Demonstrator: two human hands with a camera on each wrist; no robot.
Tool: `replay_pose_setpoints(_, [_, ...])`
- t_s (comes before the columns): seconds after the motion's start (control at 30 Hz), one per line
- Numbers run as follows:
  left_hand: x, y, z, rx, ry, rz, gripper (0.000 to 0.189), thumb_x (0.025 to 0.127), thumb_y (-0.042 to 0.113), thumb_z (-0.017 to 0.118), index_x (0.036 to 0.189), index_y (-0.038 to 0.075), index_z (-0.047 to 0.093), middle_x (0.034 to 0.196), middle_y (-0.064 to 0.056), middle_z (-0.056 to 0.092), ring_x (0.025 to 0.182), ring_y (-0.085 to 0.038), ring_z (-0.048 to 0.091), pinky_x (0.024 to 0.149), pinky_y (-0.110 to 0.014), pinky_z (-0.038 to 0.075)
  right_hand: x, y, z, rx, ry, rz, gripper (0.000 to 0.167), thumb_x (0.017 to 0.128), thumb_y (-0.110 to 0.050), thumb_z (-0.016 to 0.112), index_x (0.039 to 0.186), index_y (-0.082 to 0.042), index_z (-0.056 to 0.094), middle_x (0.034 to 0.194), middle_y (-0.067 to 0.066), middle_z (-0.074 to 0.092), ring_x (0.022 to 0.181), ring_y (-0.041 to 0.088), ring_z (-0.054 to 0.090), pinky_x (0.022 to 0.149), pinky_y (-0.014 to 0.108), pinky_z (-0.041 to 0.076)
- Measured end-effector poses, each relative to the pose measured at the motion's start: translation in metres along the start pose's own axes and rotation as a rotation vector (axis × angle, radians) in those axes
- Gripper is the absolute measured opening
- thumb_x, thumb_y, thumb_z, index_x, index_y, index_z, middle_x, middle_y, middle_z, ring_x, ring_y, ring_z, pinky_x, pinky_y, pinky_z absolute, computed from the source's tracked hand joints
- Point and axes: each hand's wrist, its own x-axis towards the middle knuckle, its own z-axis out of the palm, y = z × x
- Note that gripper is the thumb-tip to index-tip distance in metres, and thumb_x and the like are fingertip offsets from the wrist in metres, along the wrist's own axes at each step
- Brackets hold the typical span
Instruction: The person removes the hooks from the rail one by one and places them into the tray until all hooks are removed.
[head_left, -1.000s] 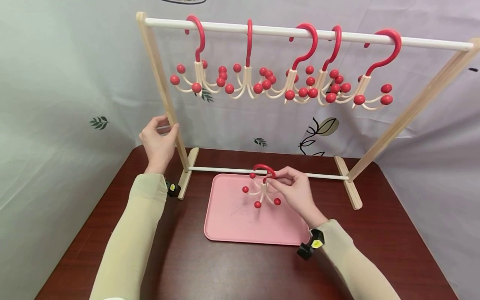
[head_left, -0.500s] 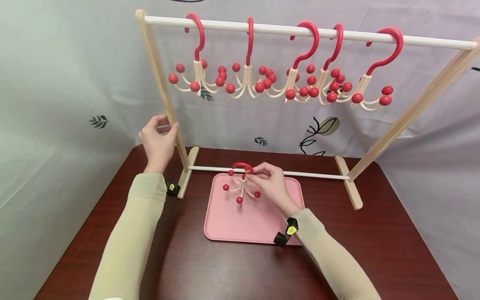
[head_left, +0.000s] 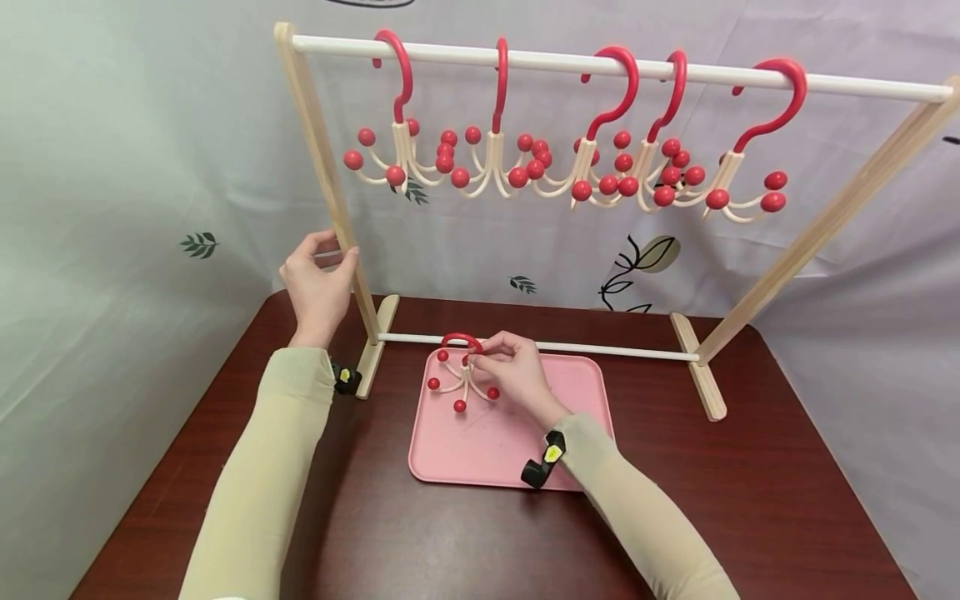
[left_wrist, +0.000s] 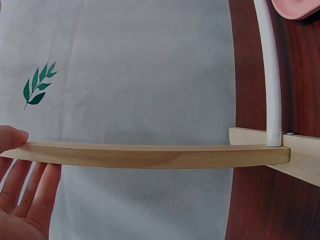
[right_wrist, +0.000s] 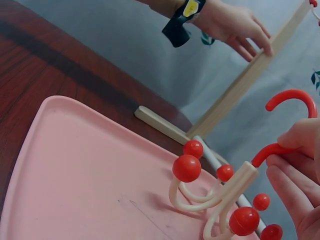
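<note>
My left hand point(head_left: 318, 283) grips the left wooden post point(head_left: 315, 142) of a garment rack, low down, thumb on one side and fingers on the other. The left wrist view shows that post point(left_wrist: 150, 156) running into its foot point(left_wrist: 300, 162). Over the pink tray point(head_left: 487, 458) my right hand point(head_left: 517, 375) pinches the red hook of a small multi-arm hanger point(head_left: 465, 377). Cream arms tipped with red balls spread from the hanger's stem point(right_wrist: 240, 182) in the right wrist view. Its hook point(right_wrist: 295, 95) curves up above my right fingers, its open end facing left there.
Several like hangers point(head_left: 495, 158) hang by red hooks from the white top rail point(head_left: 547, 60). A lower white rail point(head_left: 615, 350) runs behind the tray. The right post point(head_left: 847, 221) leans outward from its foot point(head_left: 697, 367). Grey-white leaf-print cloth point(head_left: 225, 167) backs the dark wooden table point(head_left: 360, 517).
My right hand has carried the hanger leftward across the tray, slowing in the last half second and dipping slightly. The left hand has stayed on the post.
</note>
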Motion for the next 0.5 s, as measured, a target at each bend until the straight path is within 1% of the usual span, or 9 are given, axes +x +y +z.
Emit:
replay_pose_setpoints(0.07, [0.0,0.0001,0.0002,0.002,0.0,0.004,0.029,0.092,0.016,0.076,0.119,0.007,0.074,0.105,-0.009,0.073,0.092,-0.021,0.072,0.081,-0.027,0.059,-0.0006,0.0004,0.0009,-0.004,0.0,0.001,0.013,0.085,0.006,0.08,0.092,0.002,0.069,0.1,0.018,0.075,0.087,0.022,0.075,0.079,0.039,0.061])
replay_pose_setpoints(0.2, [-0.0003,0.0002,0.0001,0.011,0.001,0.015,0.027,0.092,0.016,0.076,0.118,0.007,0.074,0.105,-0.008,0.073,0.092,-0.021,0.072,0.081,-0.026,0.059,-0.0008,0.0001,0.0011,-0.009,-0.001,-0.003,0.013,0.086,0.005,0.079,0.093,0.002,0.069,0.101,0.019,0.075,0.088,0.022,0.075,0.075,0.028,0.06])
replay_pose_setpoints(0.27, [-0.0005,0.0002,0.0001,0.009,0.002,0.017,0.027,0.092,0.015,0.076,0.118,0.007,0.074,0.105,-0.009,0.073,0.092,-0.021,0.073,0.081,-0.026,0.059,-0.0012,0.0006,0.0005,-0.005,-0.003,0.001,0.012,0.086,0.004,0.079,0.093,0.002,0.069,0.1,0.018,0.075,0.088,0.022,0.075,0.074,0.025,0.059])
replay_pose_setpoints(0.3, [-0.0007,0.0003,0.0,0.009,0.002,0.016,0.027,0.092,0.015,0.076,0.118,0.007,0.074,0.105,-0.009,0.073,0.092,-0.021,0.073,0.081,-0.026,0.059,-0.0029,-0.0032,0.0003,-0.004,-0.008,0.009,0.012,0.087,0.005,0.078,0.093,0.003,0.068,0.1,0.019,0.075,0.088,0.022,0.075,0.075,0.027,0.059])
replay_pose_setpoints(0.4, [-0.0007,-0.0001,0.0001,0.004,0.002,0.013,0.027,0.092,0.015,0.076,0.118,0.007,0.074,0.104,-0.009,0.073,0.092,-0.021,0.073,0.081,-0.026,0.059,-0.0034,-0.0021,-0.0007,0.001,-0.01,0.012,0.012,0.087,0.005,0.078,0.094,0.003,0.068,0.101,0.018,0.075,0.088,0.023,0.075,0.076,0.028,0.06])
replay_pose_setpoints(0.5, [-0.0008,-0.0003,0.0002,0.0,0.001,0.01,0.028,0.092,0.015,0.076,0.118,0.007,0.074,0.104,-0.009,0.073,0.092,-0.021,0.073,0.081,-0.025,0.059,-0.0042,-0.0018,-0.0014,-0.005,-0.013,0.003,0.015,0.087,0.003,0.079,0.099,0.003,0.07,0.103,0.019,0.074,0.091,0.024,0.075,0.08,0.03,0.06])
